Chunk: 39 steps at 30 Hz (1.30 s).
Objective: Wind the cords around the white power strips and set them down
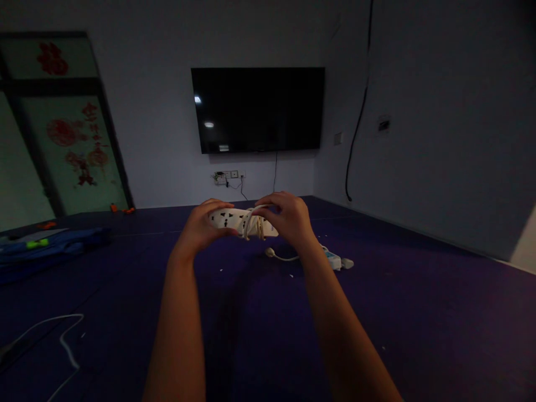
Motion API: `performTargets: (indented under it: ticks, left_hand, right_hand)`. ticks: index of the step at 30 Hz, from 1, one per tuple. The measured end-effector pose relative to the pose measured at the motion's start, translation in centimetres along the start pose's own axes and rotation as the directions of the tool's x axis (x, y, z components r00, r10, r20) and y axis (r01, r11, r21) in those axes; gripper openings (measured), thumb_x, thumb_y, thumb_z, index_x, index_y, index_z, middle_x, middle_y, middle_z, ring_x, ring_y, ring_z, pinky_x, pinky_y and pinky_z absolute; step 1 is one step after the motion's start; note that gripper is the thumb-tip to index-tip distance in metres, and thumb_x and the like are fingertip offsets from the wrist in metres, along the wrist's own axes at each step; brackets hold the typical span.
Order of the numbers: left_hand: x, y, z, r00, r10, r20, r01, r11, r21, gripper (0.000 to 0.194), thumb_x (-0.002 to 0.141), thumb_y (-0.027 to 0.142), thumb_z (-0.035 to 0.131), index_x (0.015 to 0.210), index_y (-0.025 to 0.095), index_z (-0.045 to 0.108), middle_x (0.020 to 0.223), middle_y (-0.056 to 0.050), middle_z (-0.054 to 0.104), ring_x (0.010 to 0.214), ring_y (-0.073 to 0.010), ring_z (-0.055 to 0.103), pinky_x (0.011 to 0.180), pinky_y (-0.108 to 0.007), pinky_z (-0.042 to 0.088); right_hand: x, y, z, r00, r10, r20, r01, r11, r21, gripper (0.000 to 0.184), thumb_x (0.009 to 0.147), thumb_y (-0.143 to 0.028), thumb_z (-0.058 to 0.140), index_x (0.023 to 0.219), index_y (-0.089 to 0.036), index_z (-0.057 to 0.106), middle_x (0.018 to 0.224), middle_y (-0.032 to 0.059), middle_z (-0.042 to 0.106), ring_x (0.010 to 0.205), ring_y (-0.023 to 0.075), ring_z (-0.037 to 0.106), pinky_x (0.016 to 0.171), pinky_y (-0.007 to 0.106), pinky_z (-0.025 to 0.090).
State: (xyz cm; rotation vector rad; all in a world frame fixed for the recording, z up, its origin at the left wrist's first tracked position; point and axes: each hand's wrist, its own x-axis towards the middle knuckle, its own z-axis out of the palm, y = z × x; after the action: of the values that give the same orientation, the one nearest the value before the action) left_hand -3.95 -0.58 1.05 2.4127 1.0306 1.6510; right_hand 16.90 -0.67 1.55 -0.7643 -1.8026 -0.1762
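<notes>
Held up before me, above the purple floor, is a white power strip (229,219) with its cord (253,226) wound around its middle. My left hand (204,226) grips the strip's left end, thumb below and fingers above. With my right hand (288,218) I pinch a loop of the cord near the strip's right part; the fingers partly hide that end. Beyond my right forearm lies a second power strip (334,259), white and blue, partly covered by the arm. A white plug (270,253) on a cord rests on the floor beside it.
A white cable (67,346) curls over the floor (259,335) at the lower left. Blue cloth (58,248) with a bright green item (37,243) lies farther left. A television (259,111) hangs on the far wall above sockets; a black cable (359,123) dangles at right.
</notes>
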Motion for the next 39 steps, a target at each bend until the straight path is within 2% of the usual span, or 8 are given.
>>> performTargets:
  ticks: [5, 11, 15, 19, 21, 28, 33, 39]
  left_hand:
    - [-0.3, 1.2, -0.2, 0.993, -0.114, 0.032, 0.118, 0.966, -0.229, 0.028, 0.064, 0.030, 0.075, 0.090, 0.022, 0.071, 0.095, -0.007, 0.068, 0.083, -0.0203, 0.063, 0.070, -0.031, 0.050]
    - [0.1, 0.9, 1.4, 0.963, -0.256, -0.086, 0.158, 0.794, -0.588, 0.039, 0.062, 0.025, 0.074, 0.099, 0.021, 0.066, 0.099, -0.006, 0.068, 0.075, -0.0139, 0.062, 0.063, -0.024, 0.049]
    - [1.1, 1.1, 3.3, 0.907, -0.404, -0.118, 0.154, 0.578, -0.801, 0.038, 0.058, 0.022, 0.072, 0.096, 0.021, 0.064, 0.093, -0.003, 0.069, 0.074, -0.0133, 0.063, 0.067, -0.024, 0.050]
    - [1.8, 1.7, 4.6, 0.833, -0.552, 0.032, 0.205, 0.254, -0.945, 0.022, 0.059, 0.022, 0.067, 0.080, 0.017, 0.065, 0.072, 0.000, 0.068, 0.066, -0.0125, 0.063, 0.066, -0.023, 0.051]
    - [1.9, 1.8, 4.9, 0.818, -0.567, 0.101, 0.230, 0.160, -0.960, 0.018, 0.060, 0.021, 0.066, 0.077, 0.016, 0.064, 0.069, 0.000, 0.068, 0.063, -0.0122, 0.063, 0.064, -0.023, 0.052]
    - [1.5, 2.1, 3.8, 0.821, -0.556, 0.130, 0.232, 0.117, -0.966, 0.012, 0.065, 0.026, 0.065, 0.072, 0.018, 0.059, 0.072, -0.003, 0.068, 0.069, -0.0194, 0.066, 0.068, -0.034, 0.055]
    - [1.7, 2.8, 3.1, 0.719, -0.675, 0.165, 0.235, 0.012, -0.972, 0.009, 0.069, 0.022, 0.062, 0.073, 0.016, 0.058, 0.071, -0.006, 0.067, 0.068, -0.0210, 0.066, 0.070, -0.037, 0.055]
    - [1.8, 2.7, 2.0, 0.624, -0.768, 0.142, 0.152, -0.059, -0.987, 0.007, 0.070, 0.017, 0.058, 0.075, 0.014, 0.055, 0.069, -0.007, 0.063, 0.065, -0.0220, 0.064, 0.072, -0.041, 0.053]
  right_hand:
    - [-0.1, 0.5, -0.3, 0.992, 0.084, -0.096, -0.070, 0.988, 0.138, 0.012, 0.074, -0.034, 0.070, 0.078, -0.023, 0.072, 0.080, 0.0026, 0.069, 0.070, 0.0152, 0.057, 0.065, 0.029, 0.040]
    - [0.0, -0.7, -0.1, 0.980, 0.126, -0.154, -0.089, 0.970, 0.225, 0.011, 0.073, -0.033, 0.069, 0.077, -0.023, 0.072, 0.076, 0.0021, 0.068, 0.068, 0.0149, 0.057, 0.064, 0.029, 0.042]
    - [0.0, -1.7, 0.6, 0.967, 0.145, -0.207, -0.093, 0.966, 0.240, 0.012, 0.076, -0.033, 0.066, 0.077, -0.023, 0.072, 0.077, 0.0024, 0.068, 0.064, 0.0139, 0.053, 0.063, 0.028, 0.041]
    - [-0.1, -2.0, 1.6, 0.963, 0.136, -0.232, -0.078, 0.967, 0.244, 0.012, 0.077, -0.032, 0.065, 0.078, -0.023, 0.072, 0.077, 0.0027, 0.068, 0.062, 0.0133, 0.052, 0.063, 0.027, 0.040]
    - [-0.1, -1.9, 2.0, 0.965, 0.144, -0.219, -0.089, 0.965, 0.245, 0.012, 0.077, -0.032, 0.065, 0.078, -0.023, 0.073, 0.077, 0.0023, 0.069, 0.061, 0.0130, 0.052, 0.062, 0.027, 0.039]
    - [-0.1, -1.2, 1.6, 0.961, 0.205, -0.185, -0.128, 0.925, 0.359, 0.012, 0.072, -0.032, 0.069, 0.075, -0.021, 0.073, 0.076, 0.0037, 0.071, 0.062, 0.0133, 0.056, 0.059, 0.026, 0.041]
    - [-0.2, -0.3, 0.9, 0.971, 0.227, -0.079, -0.149, 0.825, 0.545, 0.014, 0.068, -0.032, 0.072, 0.072, -0.019, 0.073, 0.073, 0.0040, 0.072, 0.066, 0.0154, 0.063, 0.062, 0.027, 0.048]
    - [-0.2, 1.2, 0.9, 0.955, 0.262, -0.136, -0.127, 0.781, 0.612, 0.015, 0.063, -0.032, 0.074, 0.070, -0.019, 0.073, 0.070, 0.0038, 0.072, 0.065, 0.0156, 0.064, 0.060, 0.028, 0.050]
